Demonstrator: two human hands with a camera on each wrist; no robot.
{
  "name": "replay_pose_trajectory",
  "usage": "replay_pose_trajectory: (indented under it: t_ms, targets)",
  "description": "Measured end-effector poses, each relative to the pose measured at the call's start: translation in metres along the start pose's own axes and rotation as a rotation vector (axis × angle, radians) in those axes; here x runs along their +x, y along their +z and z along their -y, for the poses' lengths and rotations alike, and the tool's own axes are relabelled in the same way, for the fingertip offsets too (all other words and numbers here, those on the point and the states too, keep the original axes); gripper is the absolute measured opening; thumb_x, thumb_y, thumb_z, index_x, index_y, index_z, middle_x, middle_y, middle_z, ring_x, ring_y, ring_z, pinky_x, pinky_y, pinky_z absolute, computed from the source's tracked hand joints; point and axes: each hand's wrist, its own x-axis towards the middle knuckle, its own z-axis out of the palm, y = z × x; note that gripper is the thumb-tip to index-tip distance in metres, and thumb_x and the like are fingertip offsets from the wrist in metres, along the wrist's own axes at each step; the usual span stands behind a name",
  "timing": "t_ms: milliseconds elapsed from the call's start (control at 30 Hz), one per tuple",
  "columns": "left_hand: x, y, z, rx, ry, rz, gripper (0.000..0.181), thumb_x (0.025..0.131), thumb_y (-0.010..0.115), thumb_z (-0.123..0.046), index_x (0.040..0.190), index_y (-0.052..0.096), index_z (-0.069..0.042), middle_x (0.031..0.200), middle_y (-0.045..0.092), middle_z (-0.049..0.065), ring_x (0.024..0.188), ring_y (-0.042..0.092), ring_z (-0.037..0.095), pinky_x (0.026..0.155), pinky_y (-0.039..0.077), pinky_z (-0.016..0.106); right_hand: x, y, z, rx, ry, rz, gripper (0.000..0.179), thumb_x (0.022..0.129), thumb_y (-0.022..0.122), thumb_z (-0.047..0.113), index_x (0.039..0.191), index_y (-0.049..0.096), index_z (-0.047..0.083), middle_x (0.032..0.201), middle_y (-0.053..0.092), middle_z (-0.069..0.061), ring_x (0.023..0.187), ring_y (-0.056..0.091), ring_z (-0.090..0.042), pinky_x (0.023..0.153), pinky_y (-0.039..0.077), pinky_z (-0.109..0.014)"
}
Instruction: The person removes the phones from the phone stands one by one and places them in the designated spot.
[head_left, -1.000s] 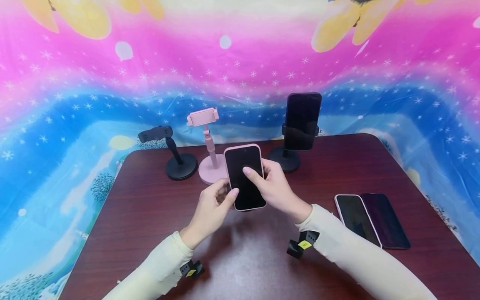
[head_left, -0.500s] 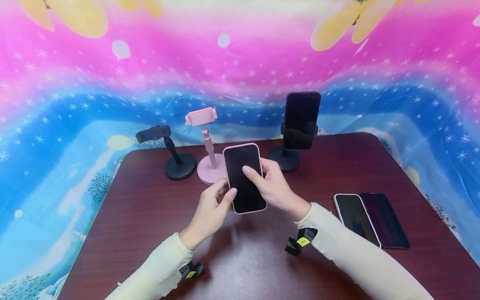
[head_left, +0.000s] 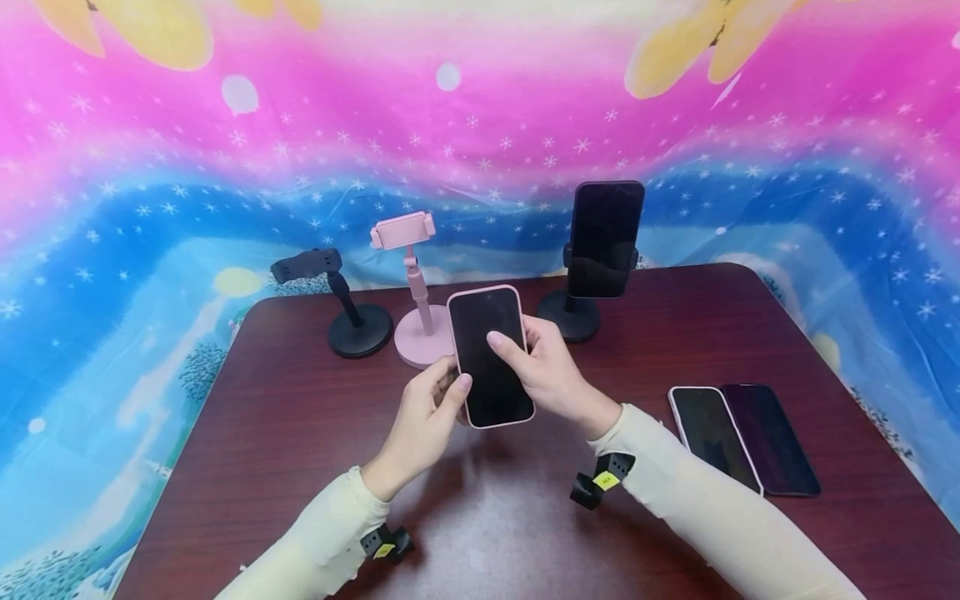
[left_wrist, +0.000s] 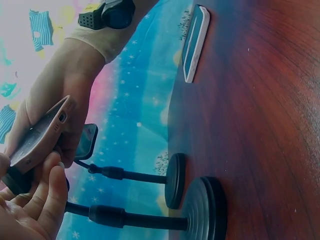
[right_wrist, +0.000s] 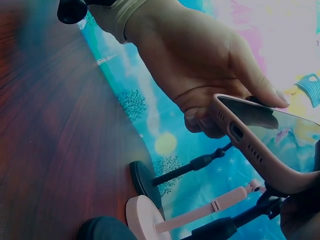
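A smartphone [head_left: 491,392] in a pink case is held upright between both hands, its dark screen facing up toward the head camera. My left hand [head_left: 416,421] grips its lower left side, thumb on the screen's edge and fingers behind. From the right, my right hand [head_left: 558,375] holds it with the thumb across the screen and fingers round the back. In the left wrist view a black phone stand [left_wrist: 150,221] reaches up to the phone's back; a black clamp part [left_wrist: 19,180] shows by the left fingers. In the head view that stand is hidden behind phone and hands.
Behind stand a black phone stand [head_left: 360,329], a pink phone stand [head_left: 420,333], and a black stand [head_left: 570,317] bearing a phone [head_left: 606,242]. A white-edged phone [head_left: 712,433] and a dark phone [head_left: 772,442] lie side by side at right on the table [head_left: 285,467].
The pink-cased phone's lower end has come slightly down and nearer, covering a dark sliver that showed beneath it. Both hands keep nearly the same hold.
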Motion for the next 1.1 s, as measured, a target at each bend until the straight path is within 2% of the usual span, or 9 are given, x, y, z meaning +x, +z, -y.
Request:
replay_pose_trajectory:
  t_ms: [400, 733, 1100]
  targets:
    - [0.0002, 0.0016, 0.0018, -0.049, -0.017, -0.020, 0.025, 0.106, 0.049, -0.011, 0.123, 0.061, 0.004, 0.091, 0.071, 0.023, 0.065, 0.064, 0.006, 0.058, 0.059, 0.030, -0.0017, 0.0024, -0.0030, 0.003, -0.040, -0.052, 0.025, 0.102, 0.059, 0.009, 0.113, 0.064, -0.012, 0.096, 0.071, -0.035, 0.073, 0.074, -0.010, 0.069, 0.064, -0.033]
    - [0.0017, 0.0012, 0.0043, -0.063, -0.016, -0.029, 0.026, 0.106, 0.049, -0.011, 0.122, 0.060, 0.007, 0.089, 0.070, 0.025, 0.064, 0.063, 0.004, 0.057, 0.058, 0.030, -0.0011, 0.0033, -0.0062, 0.000, -0.075, -0.092, 0.023, 0.100, 0.062, 0.009, 0.112, 0.065, -0.011, 0.095, 0.071, -0.033, 0.074, 0.075, -0.010, 0.068, 0.064, -0.034]
    - [0.0003, -0.0022, 0.0055, -0.012, -0.017, -0.030, 0.022, 0.106, 0.049, -0.011, 0.116, 0.061, 0.005, 0.075, 0.063, 0.020, 0.060, 0.061, 0.008, 0.057, 0.057, 0.029, 0.0004, 0.0033, -0.0031, 0.010, -0.075, -0.090, 0.022, 0.099, 0.062, 0.007, 0.110, 0.067, -0.011, 0.090, 0.073, -0.028, 0.074, 0.075, -0.011, 0.067, 0.064, -0.035]
